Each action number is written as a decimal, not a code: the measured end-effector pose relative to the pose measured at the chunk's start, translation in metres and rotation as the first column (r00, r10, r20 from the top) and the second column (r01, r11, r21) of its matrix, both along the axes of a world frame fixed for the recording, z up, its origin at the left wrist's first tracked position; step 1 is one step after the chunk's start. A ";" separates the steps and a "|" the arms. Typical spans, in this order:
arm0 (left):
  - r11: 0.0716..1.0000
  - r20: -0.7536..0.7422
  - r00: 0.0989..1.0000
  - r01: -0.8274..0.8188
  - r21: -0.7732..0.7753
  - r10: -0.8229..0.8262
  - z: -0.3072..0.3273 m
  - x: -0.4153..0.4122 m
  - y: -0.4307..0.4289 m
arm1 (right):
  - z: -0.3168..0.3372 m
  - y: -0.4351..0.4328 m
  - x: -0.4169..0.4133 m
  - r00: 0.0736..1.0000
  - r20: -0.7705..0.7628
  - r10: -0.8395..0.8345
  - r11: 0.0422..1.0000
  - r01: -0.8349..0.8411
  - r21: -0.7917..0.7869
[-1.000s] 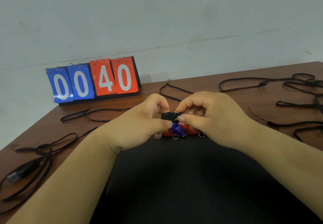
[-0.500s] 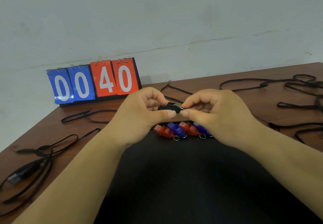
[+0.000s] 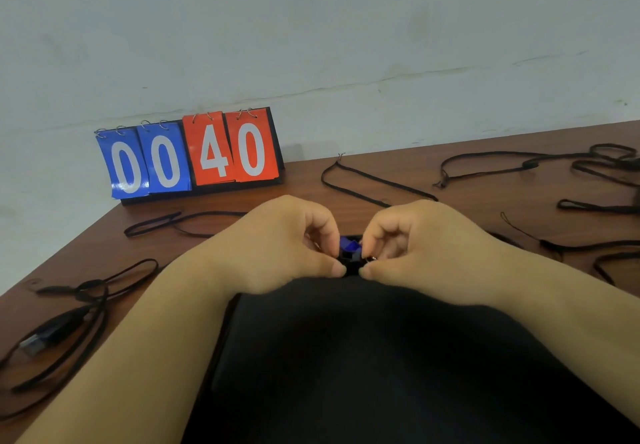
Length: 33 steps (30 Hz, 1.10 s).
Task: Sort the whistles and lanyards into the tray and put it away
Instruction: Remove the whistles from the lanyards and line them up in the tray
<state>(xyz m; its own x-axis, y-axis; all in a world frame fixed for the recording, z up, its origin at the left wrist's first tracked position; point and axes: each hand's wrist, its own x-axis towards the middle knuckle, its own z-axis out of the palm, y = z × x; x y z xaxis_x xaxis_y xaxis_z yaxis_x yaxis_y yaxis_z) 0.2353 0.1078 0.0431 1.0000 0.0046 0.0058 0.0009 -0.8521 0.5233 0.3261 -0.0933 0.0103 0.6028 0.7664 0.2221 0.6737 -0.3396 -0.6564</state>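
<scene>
Change: both hands have come down from a raised hold to the far edge of the black tray (image 3: 346, 357); the red whistles that showed before are now hidden behind the fingers.
Left hand (image 3: 277, 246): fingers curled, thumb and forefinger pinching the black whistle (image 3: 348, 264) from the left.
Right hand (image 3: 426, 246): curled likewise, pinching the same whistle at its ring end.
Black whistle: low between the two thumbs, at the tray's far edge; whether it rests there yet cannot be told.
Blue whistle (image 3: 349, 245): just beyond it, partly covered.
Lanyards (image 3: 374, 183): loose on the worktop (image 3: 294, 187), left, far and right, none in the tray.
Score flip-board (image 3: 194, 156): far left, against the wall.
Step in hand: probably seating the black whistle in the row.
Next move: let go cleanly without nudging its neighbours, then gather the lanyards.
</scene>
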 end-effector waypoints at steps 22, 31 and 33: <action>0.975 -0.157 0.987 0.000 0.221 0.036 -0.009 0.004 0.002 | -0.008 0.005 0.002 0.976 0.123 0.181 0.927 -0.127 -0.353; 0.954 -0.132 0.986 -0.060 0.292 0.102 -0.012 0.007 0.009 | -0.014 0.013 0.000 0.954 0.264 0.141 0.951 -0.057 -0.302; 0.950 -0.139 0.984 -0.061 0.307 0.108 -0.011 0.008 0.010 | -0.015 0.015 0.001 0.944 0.308 0.113 0.958 -0.021 -0.288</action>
